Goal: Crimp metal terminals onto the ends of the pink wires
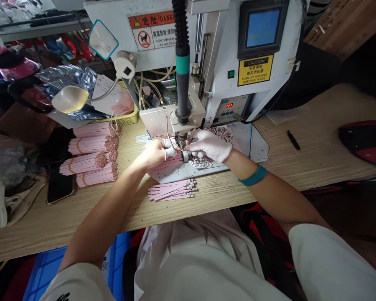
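Note:
My left hand [156, 152], with white covers on its fingertips, is closed in a pinch at the left of the soldering machine's tip [181, 141]. Pink wires [167, 164] run under and beside its fingers; it appears to pinch one of them. My right hand [211, 145] wears a white glove and is closed close to the tip on the other side, its fingertips partly hidden. Below it lies a pile of small whitish metal-looking pieces [203, 162] on the metal base plate [172, 175]. In front, several pink wires with metal-looking ends [172, 190] lie on the table.
Bundles of pink wires [92, 144] lie at the left, beside a phone [61, 184]. A lamp [70, 99] and a yellow basket [130, 117] stand behind them. The soldering machine [219, 62] rises ahead. A black pen cap-like piece [293, 140] lies at the right.

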{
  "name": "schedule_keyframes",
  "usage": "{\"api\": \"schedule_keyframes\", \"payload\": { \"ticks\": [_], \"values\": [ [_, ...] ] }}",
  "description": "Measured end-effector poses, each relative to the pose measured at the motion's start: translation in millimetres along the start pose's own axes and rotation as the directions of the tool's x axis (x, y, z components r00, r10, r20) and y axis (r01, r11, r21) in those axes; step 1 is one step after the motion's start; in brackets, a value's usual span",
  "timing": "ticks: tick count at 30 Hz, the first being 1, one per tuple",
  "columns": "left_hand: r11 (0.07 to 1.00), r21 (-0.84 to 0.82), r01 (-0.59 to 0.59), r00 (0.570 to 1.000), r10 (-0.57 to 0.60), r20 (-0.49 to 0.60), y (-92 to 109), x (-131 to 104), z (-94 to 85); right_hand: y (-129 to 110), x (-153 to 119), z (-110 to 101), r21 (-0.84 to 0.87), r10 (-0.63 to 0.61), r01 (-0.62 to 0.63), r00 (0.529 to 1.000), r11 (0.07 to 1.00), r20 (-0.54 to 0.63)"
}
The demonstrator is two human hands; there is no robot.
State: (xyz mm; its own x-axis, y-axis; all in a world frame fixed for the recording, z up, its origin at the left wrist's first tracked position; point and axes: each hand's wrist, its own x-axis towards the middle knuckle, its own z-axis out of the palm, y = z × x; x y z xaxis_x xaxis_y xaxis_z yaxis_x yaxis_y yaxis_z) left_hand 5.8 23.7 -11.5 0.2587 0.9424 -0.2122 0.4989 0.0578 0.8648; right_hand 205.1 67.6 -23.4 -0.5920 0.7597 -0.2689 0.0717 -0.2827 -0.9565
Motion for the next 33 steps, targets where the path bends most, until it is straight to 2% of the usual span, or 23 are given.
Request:
{"api": "schedule_keyframes", "payload": {
  "ticks": [5,8,11,14,15,17,20,23,25,27,30,33],
  "values": [
    [0.999,-0.045,-0.019,1.0,0.018,-0.017,-4.1,1.7,0.1,-4.9,-4.3,-1.2,-0.056,-0.026,0.027,0.999,0.998,0.024],
    [0.997,-0.069,-0.039,0.999,0.038,-0.008,-1.9,-3.4,-1.3,-12.3,-10.3,-14.1,-0.203,-0.086,0.081,0.996,0.976,-0.014],
    [1.0,-0.02,-0.009,0.999,0.01,0.046,6.2,-16.7,-1.6,-17.8,-13.9,-29.7,-0.472,-0.246,0.153,0.959,0.868,-0.142],
    [0.993,0.12,-0.016,0.993,0.001,0.118,14.1,-29.3,0.4,-16.2,-12.2,-34.4,-0.674,-0.385,0.198,0.912,0.712,-0.139],
    [0.981,0.191,-0.027,0.995,0.008,0.098,15.0,-31.1,1.3,-14.3,-10.7,-32.8,-0.717,-0.402,0.204,0.908,0.666,-0.115],
    [0.932,0.362,-0.032,0.998,0.048,-0.034,13.0,-29.7,3.0,-9.9,-6.9,-26.5,-0.801,-0.415,0.192,0.907,0.567,-0.076],
    [0.818,0.575,-0.026,0.957,0.187,-0.223,3.1,-18.0,5.4,-3.8,-2.0,-15.4,-0.908,-0.434,0.13,0.899,0.398,-0.061],
    [0.761,0.648,-0.037,0.934,0.257,-0.249,-6.4,-5.2,8.7,0.2,0.2,-8.4,-0.949,-0.429,0.072,0.9,0.307,-0.071],
    [0.749,0.661,-0.042,0.932,0.267,-0.244,-8.7,-0.4,10.8,1.2,0.1,-7.0,-0.951,-0.427,0.068,0.902,0.303,-0.071],
    [0.743,0.666,-0.058,0.926,0.29,-0.243,-8.2,0.7,12.1,0.0,-1.4,-7.8,-0.932,-0.452,0.109,0.89,0.346,-0.064],
    [0.758,0.648,-0.072,0.925,0.293,-0.24,-5.7,-1.7,11.5,-6.6,-7.0,-11.1,-0.839,-0.498,0.213,0.864,0.501,-0.079],
    [0.778,0.624,-0.072,0.93,0.279,-0.241,-3.5,-4.6,8.7,-15.2,-14.2,-13.7,-0.659,-0.387,0.199,0.909,0.725,-0.152]
  ]
}}
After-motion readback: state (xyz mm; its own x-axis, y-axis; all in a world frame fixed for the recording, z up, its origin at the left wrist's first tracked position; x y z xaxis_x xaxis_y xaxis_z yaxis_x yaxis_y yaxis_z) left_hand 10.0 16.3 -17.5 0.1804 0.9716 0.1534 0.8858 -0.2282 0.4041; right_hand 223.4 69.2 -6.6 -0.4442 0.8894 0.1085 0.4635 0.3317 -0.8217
